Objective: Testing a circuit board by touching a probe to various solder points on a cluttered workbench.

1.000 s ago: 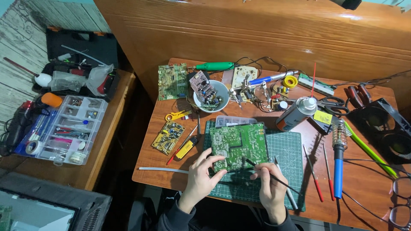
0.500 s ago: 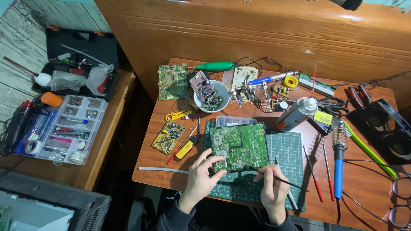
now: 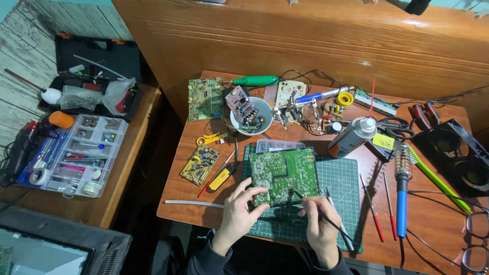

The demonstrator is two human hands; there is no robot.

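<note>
Probing of the green circuit board [image 3: 283, 174] is under way: left hand [image 3: 239, 214] grips its near edge, right hand [image 3: 318, 224] pinches a thin black probe [image 3: 326, 220] at the board's near side, which by my judgement wants a steady tip next.

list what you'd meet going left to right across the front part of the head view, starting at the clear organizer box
clear organizer box → yellow circuit board → left hand → green circuit board → right hand → red-handled probes → blue soldering iron → glasses

spray can [image 3: 350, 137] – white label, yellow tag [image 3: 383, 141] beside

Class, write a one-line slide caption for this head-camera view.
Left hand steadies a green circuit board on a cutting mat while the right hand holds a thin black tool to it.
</note>
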